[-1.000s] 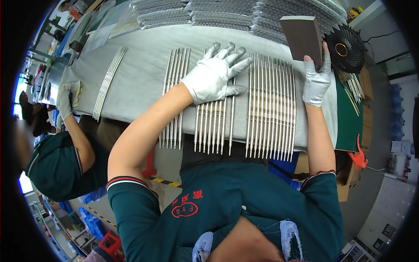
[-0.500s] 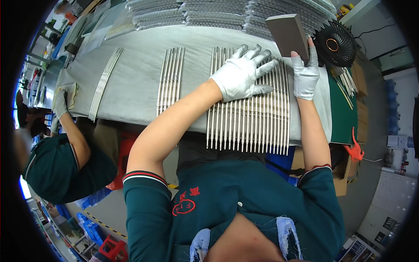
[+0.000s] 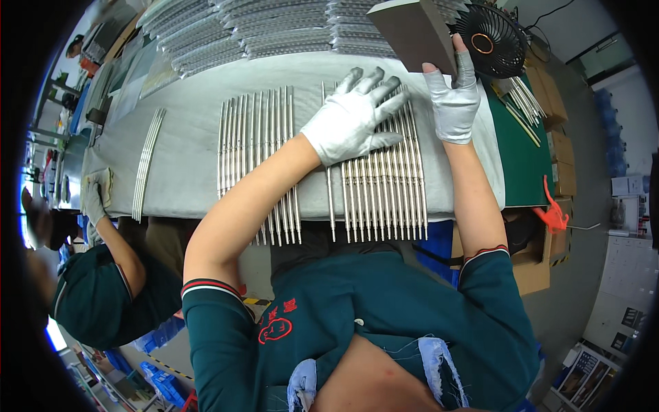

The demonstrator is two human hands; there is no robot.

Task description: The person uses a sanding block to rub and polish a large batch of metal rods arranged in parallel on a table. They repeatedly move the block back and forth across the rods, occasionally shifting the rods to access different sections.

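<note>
Spreading flat, the left hand is nearer the right-hand row of metal rods

At far left, slim metal rods lie well apart. Next, the left-hand row of metal rods passes under the left forearm. A lone rod lies between both rows, running beneath the left hand, whose fingers splay diagonally over the right-hand row. Both rows' long axes run near-to-far, visible near ends overhanging the cloth-covered table. Rightmost, just beside that row, the right hand pinches a brown slab.
</note>
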